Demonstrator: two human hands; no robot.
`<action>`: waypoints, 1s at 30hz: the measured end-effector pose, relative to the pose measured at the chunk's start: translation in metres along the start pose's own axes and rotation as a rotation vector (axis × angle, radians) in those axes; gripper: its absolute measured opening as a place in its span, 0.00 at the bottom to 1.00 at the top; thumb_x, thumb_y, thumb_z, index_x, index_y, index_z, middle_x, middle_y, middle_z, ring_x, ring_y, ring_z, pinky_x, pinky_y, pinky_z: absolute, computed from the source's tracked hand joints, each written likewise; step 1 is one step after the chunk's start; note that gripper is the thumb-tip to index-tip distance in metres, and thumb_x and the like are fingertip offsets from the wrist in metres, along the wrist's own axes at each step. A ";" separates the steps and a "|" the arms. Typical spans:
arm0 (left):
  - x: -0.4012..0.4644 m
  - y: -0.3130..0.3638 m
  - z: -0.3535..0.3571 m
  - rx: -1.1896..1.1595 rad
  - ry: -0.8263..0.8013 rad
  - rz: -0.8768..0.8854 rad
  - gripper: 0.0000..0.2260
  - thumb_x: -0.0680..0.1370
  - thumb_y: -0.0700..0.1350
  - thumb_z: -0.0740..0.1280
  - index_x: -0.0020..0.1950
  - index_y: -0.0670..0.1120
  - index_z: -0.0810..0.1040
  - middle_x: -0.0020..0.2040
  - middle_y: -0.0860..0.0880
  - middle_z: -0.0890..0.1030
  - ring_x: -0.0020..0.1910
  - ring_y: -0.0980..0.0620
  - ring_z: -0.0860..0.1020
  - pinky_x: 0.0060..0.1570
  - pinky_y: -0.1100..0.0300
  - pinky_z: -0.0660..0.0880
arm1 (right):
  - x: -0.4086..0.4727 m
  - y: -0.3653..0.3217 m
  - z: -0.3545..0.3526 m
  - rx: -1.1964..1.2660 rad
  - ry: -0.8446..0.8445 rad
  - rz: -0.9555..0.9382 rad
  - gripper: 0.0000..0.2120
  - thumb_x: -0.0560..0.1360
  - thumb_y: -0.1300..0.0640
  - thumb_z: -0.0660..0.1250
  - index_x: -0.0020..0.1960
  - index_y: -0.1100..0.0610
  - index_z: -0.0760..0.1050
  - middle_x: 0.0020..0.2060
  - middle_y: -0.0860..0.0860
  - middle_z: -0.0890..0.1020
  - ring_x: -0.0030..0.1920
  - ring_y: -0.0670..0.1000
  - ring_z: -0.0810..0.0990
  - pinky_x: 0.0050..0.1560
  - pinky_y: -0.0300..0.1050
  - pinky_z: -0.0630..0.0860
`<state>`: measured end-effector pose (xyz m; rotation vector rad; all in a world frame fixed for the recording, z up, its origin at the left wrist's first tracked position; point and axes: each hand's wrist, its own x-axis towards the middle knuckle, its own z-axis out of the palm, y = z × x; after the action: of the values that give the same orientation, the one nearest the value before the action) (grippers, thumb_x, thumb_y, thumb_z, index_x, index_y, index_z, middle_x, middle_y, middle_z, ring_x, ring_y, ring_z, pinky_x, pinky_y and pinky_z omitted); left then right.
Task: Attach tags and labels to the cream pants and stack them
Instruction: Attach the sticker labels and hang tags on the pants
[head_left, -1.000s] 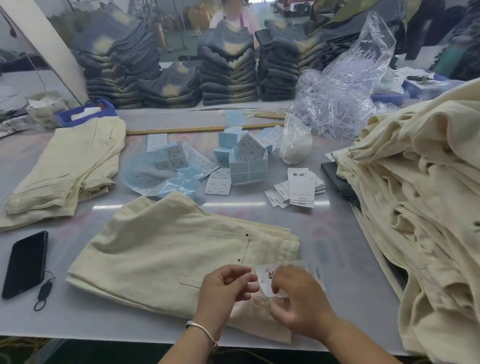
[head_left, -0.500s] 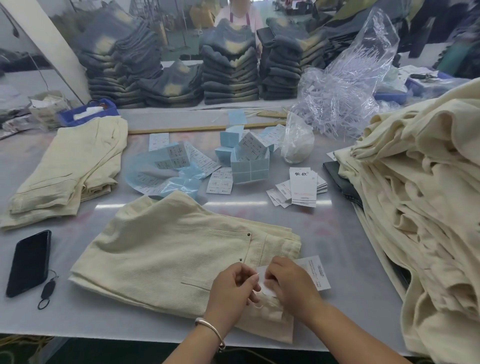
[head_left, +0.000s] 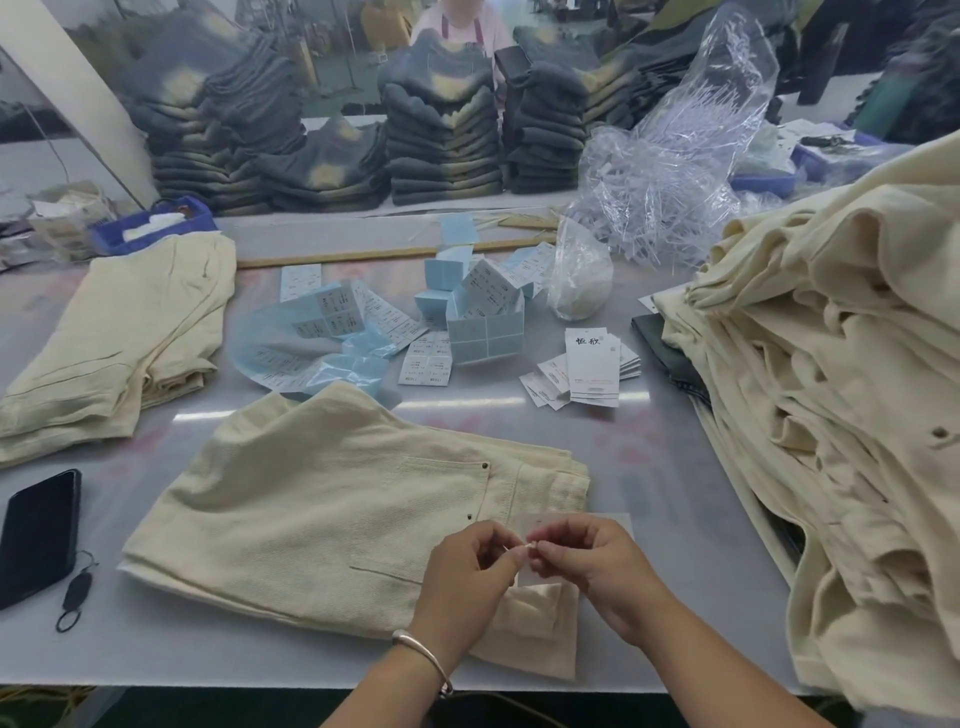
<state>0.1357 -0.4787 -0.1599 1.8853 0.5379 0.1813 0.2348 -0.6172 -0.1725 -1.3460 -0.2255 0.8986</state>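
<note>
Raised hands (head_left: 530, 551) now pinch tag (head_left: 621, 522) above pants (head_left: 322, 499).

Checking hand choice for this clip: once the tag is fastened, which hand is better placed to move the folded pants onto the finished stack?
Probably the left hand: the stack of folded cream pants lies on the table's left side, nearer it than the right hand.

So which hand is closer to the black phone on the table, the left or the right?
The left. The left hand sits above the folded cream pants, on the side toward the black phone at the table's left edge. The right hand is beside it, farther from the phone.
</note>
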 end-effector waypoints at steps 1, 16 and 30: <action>0.000 0.000 0.000 0.005 -0.004 0.001 0.06 0.74 0.43 0.72 0.38 0.50 0.81 0.27 0.56 0.77 0.28 0.61 0.74 0.32 0.66 0.70 | 0.000 0.001 -0.001 0.030 -0.011 0.007 0.05 0.67 0.65 0.74 0.43 0.61 0.84 0.38 0.60 0.84 0.40 0.55 0.83 0.45 0.43 0.79; -0.004 0.001 0.001 0.034 0.012 0.004 0.08 0.73 0.42 0.72 0.35 0.51 0.80 0.27 0.55 0.77 0.29 0.60 0.74 0.33 0.65 0.71 | -0.001 -0.002 0.004 -0.069 -0.008 -0.042 0.06 0.71 0.70 0.70 0.43 0.62 0.84 0.39 0.60 0.85 0.40 0.54 0.84 0.44 0.41 0.80; -0.004 0.009 0.001 -0.212 -0.029 -0.163 0.07 0.74 0.35 0.69 0.37 0.42 0.80 0.23 0.52 0.74 0.22 0.56 0.69 0.25 0.65 0.67 | -0.004 -0.001 0.001 -0.079 -0.053 -0.054 0.09 0.72 0.70 0.70 0.42 0.59 0.85 0.39 0.59 0.85 0.41 0.54 0.84 0.45 0.41 0.79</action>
<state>0.1346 -0.4835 -0.1517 1.6287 0.6247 0.0991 0.2313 -0.6190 -0.1700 -1.3836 -0.3402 0.8881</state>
